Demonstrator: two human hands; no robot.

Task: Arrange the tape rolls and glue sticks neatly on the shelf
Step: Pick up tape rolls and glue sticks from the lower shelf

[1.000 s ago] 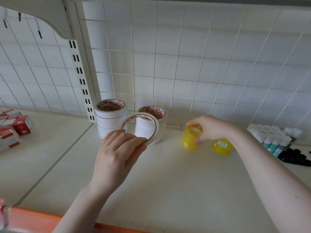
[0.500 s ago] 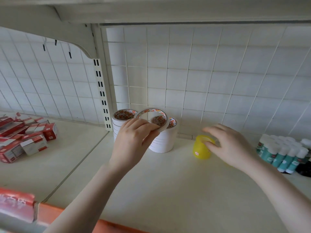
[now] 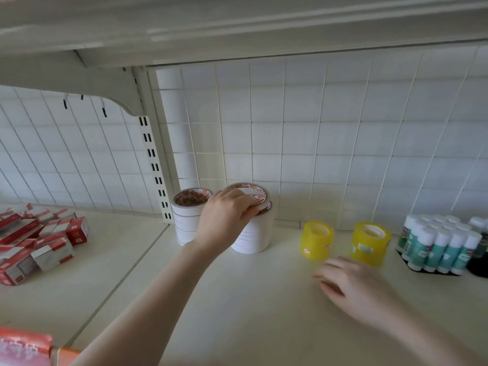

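Partly hidden by the left hand (image 3: pixel 224 220), a white tape roll (image 3: pixel 250 192) sits gripped atop the right stack (image 3: pixel 253 233) on the shelf (image 3: pixel 264 299). Right hand (image 3: pixel 353 283), blurred, hovers loose, empty, before two yellow tape rolls (image 3: pixel 317 240). Glue sticks (image 3: pixel 438 241) cut off right.

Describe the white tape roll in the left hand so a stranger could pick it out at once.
Start at the slotted shelf upright against the grid back wall; two stacks of white tape stand just right of it. The roll sits tilted on top of the right-hand stack, gripped by the left hand. Unlike the rolls beneath, it is not yet lying flat.
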